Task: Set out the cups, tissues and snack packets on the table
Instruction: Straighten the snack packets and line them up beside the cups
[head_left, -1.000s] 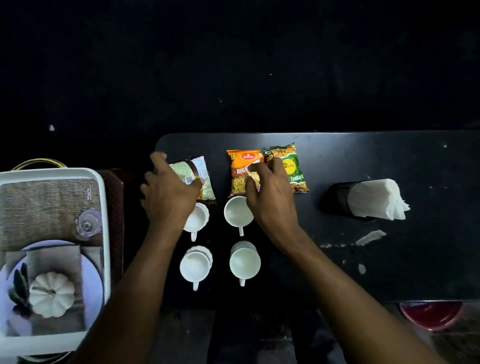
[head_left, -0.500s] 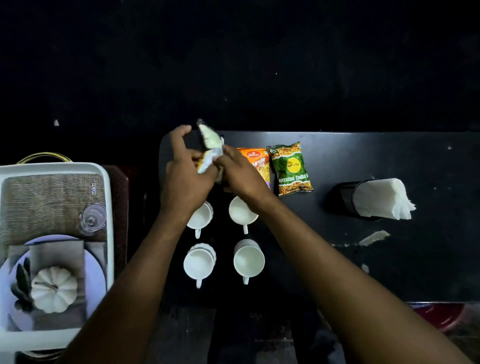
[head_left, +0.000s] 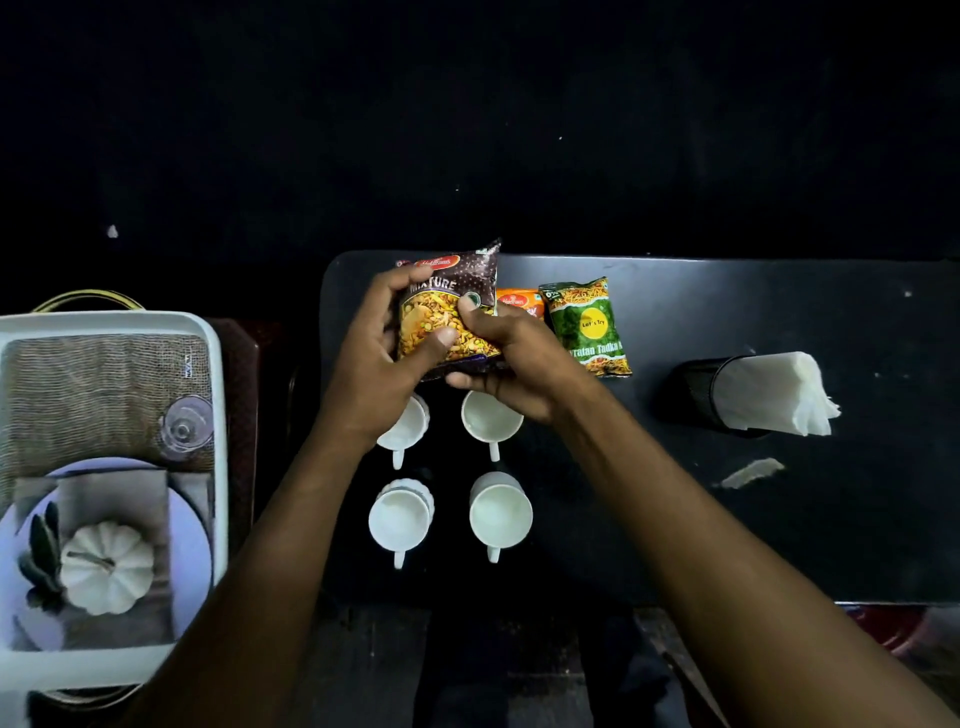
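Both hands hold a dark brown "Mixture" snack packet (head_left: 447, 306) face up above the black table (head_left: 779, 519). My left hand (head_left: 371, 358) grips its left side with the thumb on the front. My right hand (head_left: 506, 358) pinches its right lower part. Behind it lies an orange packet (head_left: 521, 303), mostly hidden, and a green packet (head_left: 589, 327) lies to its right. Several white cups stand in two rows: the far two (head_left: 408, 426) (head_left: 491, 421) partly under my hands, the near two (head_left: 400, 519) (head_left: 500, 514) in full view. White tissues (head_left: 774, 392) stick out of a black holder (head_left: 693, 392) lying at the right.
A white tray (head_left: 218, 395) at the left carries a woven mat, a glass (head_left: 184, 428), a plate and a white pumpkin (head_left: 106, 566). A scrap of tissue (head_left: 750, 473) lies on the table. Something red (head_left: 893, 623) shows beyond the table's near right edge.
The leftmost packet has been lifted off the table by both hands and turned over, so its brown printed front faces up. The right hand left the orange packet.
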